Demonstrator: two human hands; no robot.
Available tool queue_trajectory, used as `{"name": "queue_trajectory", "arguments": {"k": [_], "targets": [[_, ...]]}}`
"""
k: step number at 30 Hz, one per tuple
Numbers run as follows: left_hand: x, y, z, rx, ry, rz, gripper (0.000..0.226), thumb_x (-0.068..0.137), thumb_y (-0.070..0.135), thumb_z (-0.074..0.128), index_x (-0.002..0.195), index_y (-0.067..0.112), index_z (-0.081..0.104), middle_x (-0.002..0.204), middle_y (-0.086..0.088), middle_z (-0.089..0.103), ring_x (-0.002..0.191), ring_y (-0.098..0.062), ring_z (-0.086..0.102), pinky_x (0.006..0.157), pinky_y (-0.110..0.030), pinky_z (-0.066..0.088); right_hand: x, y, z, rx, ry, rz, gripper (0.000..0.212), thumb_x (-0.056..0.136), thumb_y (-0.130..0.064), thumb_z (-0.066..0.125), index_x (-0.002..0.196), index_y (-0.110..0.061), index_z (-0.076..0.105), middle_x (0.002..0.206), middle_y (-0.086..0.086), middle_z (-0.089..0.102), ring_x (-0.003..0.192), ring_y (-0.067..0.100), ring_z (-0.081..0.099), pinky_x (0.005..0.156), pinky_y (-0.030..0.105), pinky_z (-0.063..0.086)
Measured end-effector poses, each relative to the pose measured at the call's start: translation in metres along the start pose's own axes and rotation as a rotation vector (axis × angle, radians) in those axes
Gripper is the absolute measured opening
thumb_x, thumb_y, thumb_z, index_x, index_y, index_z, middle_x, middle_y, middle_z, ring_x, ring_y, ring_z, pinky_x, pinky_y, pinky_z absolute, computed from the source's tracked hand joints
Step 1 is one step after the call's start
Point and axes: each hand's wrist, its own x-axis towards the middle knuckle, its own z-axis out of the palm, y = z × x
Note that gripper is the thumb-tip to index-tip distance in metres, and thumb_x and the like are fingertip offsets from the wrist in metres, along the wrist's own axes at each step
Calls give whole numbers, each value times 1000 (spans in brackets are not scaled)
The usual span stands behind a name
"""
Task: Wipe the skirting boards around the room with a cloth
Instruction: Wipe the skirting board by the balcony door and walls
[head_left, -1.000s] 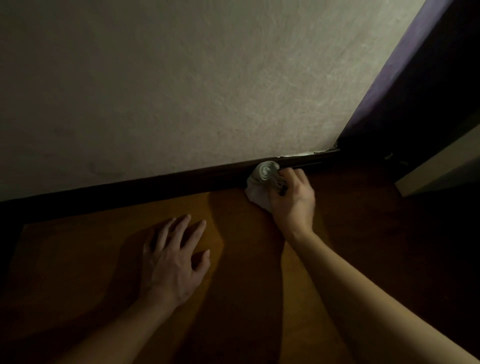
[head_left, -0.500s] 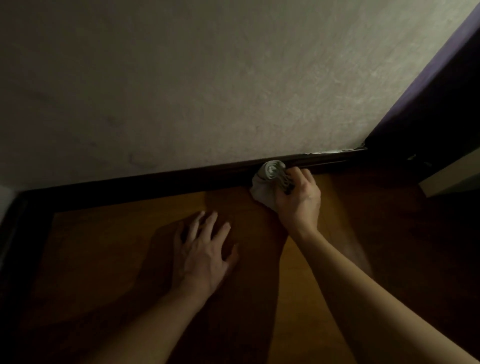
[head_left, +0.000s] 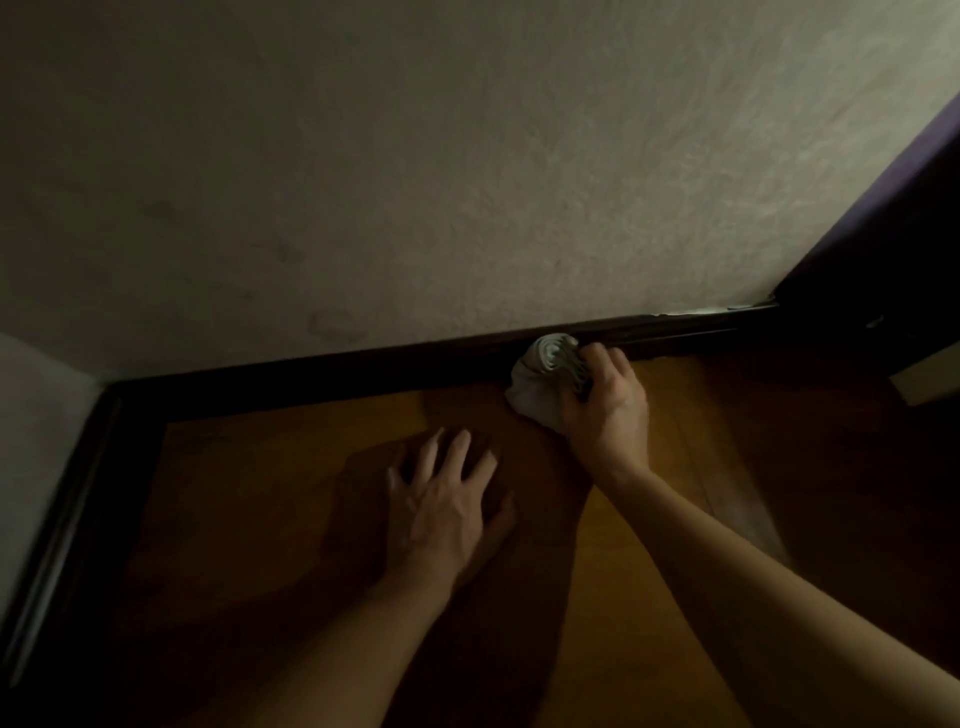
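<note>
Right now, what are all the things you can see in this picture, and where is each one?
wall: one, pale cream and rough, across the top; a second pale wall meets it at the left corner.
skirting board: two runs, very dark, one along the foot of the far wall, one down the left side.
floor: one, orange-brown wood, bottom half.
dark purple surface: one, right edge; too dim to identify.
cloth: one, white, bunched, against the far skirting board.
left hand: one, flat on the floor, fingers spread.
right hand: one, closed around the cloth.
</note>
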Motion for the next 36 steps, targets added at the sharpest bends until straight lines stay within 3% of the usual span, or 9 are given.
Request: {"name": "queue_trajectory", "arguments": {"k": [4, 8, 14, 18, 22, 29, 33, 36], "targets": [[-3, 3, -1, -5, 26, 11, 69, 86, 71, 7, 152, 51, 1, 165, 15, -7, 151, -23, -1, 111, -65, 17, 12, 34, -29, -38, 82, 85, 19, 84, -18, 67, 101, -15, 59, 95, -2, 53, 82, 13, 49, 67, 26, 36], [-2, 5, -1, 16, 33, 12, 69, 85, 69, -1, 151, 52, -13, 165, 14, -11, 151, -24, 0, 110, -66, 20, 16, 55, -46, -51, 150, 185, 16, 86, -21, 65, 99, -15, 59, 95, 0, 54, 80, 12, 47, 68, 27, 35], [-2, 8, -2, 52, 25, -6, 67, 88, 68, 3, 150, 52, -18, 165, 13, -13, 152, -24, 0, 112, -66, 20, 21, 65, -52, -7, 106, 133, 15, 86, -22, 65, 98, -16, 59, 97, -2, 54, 82, 12, 52, 67, 29, 44], [-3, 9, -3, 79, 29, -13, 65, 93, 66, 11, 150, 53, -18, 166, 13, -12, 152, -23, 1, 113, -65, 22, 22, 81, -61, -7, 209, 192, 12, 85, -21, 65, 93, -16, 58, 93, -1, 53, 79, 16, 53, 65, 28, 38], [-4, 11, -4, 100, 31, -8, 63, 93, 65, 9, 144, 54, -28, 167, 14, -12, 153, -21, -1, 113, -64, 25, 25, 80, -62, 36, 115, 113, 19, 80, -29, 60, 94, -17, 60, 95, 0, 55, 80, 14, 53, 65, 29, 42], [-5, 15, -8, 101, 33, -18, 62, 96, 63, 16, 143, 54, -24, 167, 14, -9, 153, -21, 0, 114, -64, 25, 35, 113, -88, 69, 301, 301, 12, 83, -16, 67, 95, -14, 63, 96, 5, 59, 80, 10, 49, 66, 8, 29], [-4, 16, -9, 99, 38, -20, 63, 97, 62, 18, 145, 54, -21, 167, 13, -8, 152, -21, 1, 113, -63, 26, 35, 113, -89, 49, 240, 176, 13, 83, -14, 68, 95, -13, 65, 92, -1, 55, 76, 0, 42, 62, 5, 30], [-4, 15, -8, 111, 43, -18, 64, 97, 62, 18, 144, 54, -23, 167, 13, -8, 152, -21, 1, 114, -62, 26, 37, 118, -93, 62, 282, 202, 11, 84, -14, 68, 94, -13, 64, 91, -1, 54, 78, 6, 46, 62, 8, 29]]}}
